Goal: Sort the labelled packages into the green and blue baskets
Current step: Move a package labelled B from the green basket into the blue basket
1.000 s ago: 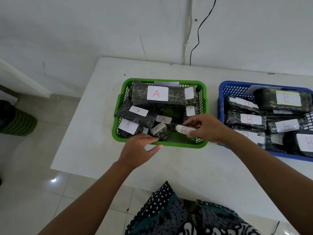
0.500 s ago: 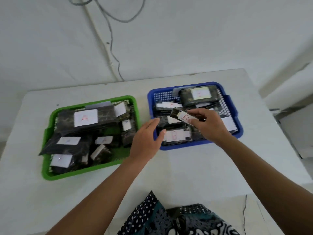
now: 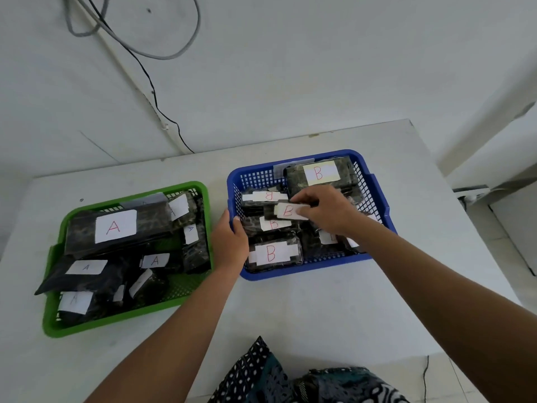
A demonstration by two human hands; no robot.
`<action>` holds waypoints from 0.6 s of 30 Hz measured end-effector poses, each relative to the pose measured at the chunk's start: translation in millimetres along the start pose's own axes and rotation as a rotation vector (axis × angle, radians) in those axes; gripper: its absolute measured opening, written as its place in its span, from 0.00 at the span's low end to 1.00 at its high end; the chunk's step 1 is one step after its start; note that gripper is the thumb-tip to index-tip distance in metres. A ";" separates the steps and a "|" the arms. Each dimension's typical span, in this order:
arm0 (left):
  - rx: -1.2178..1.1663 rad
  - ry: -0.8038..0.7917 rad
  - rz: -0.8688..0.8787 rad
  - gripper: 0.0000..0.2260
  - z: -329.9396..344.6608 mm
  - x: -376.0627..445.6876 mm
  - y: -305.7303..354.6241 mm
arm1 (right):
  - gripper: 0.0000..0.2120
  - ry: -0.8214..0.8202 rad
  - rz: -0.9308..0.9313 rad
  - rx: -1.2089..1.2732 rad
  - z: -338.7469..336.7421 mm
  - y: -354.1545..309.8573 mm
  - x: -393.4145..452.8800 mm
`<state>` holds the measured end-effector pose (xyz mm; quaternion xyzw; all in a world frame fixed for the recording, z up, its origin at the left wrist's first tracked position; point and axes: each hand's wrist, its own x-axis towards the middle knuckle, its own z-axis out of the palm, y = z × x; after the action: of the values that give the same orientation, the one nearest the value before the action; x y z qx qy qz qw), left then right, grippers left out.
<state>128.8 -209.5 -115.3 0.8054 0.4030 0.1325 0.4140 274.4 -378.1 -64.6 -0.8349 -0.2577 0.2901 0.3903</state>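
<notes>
White table (image 3: 319,301) against a white wall (image 3: 290,68), cables (image 3: 151,80) trailing down it. Green basket (image 3: 128,321) beside blue basket (image 3: 377,199). Left hand (image 3: 229,242) gripping the blue rim; right hand (image 3: 325,212) pinching a B package (image 3: 283,211) over the blue basket.

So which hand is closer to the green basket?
Left. The left hand grips the blue basket's rim beside the green basket; the right hand is farther, over the blue basket.

My left hand (image 3: 229,242) curls its fingers over an edge while my right hand (image 3: 325,210) pinches, both arms outstretched.
</notes>
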 end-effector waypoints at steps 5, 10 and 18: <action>-0.009 -0.063 -0.059 0.17 -2.4 2.7 -3.8 | 0.12 -0.038 0.005 -0.028 25.1 -4.0 20.2; 0.007 -0.063 -0.071 0.19 -3.6 3.2 -3.1 | 0.14 0.207 -0.094 -0.122 38.8 -3.5 26.2; -0.037 -0.122 -0.057 0.17 -11.0 5.5 -2.9 | 0.17 0.204 -0.130 -0.343 48.8 -4.8 23.5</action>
<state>124.7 -198.2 -111.4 0.7924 0.3974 0.0786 0.4561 256.4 -335.4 -93.2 -0.8957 -0.3160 0.1302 0.2845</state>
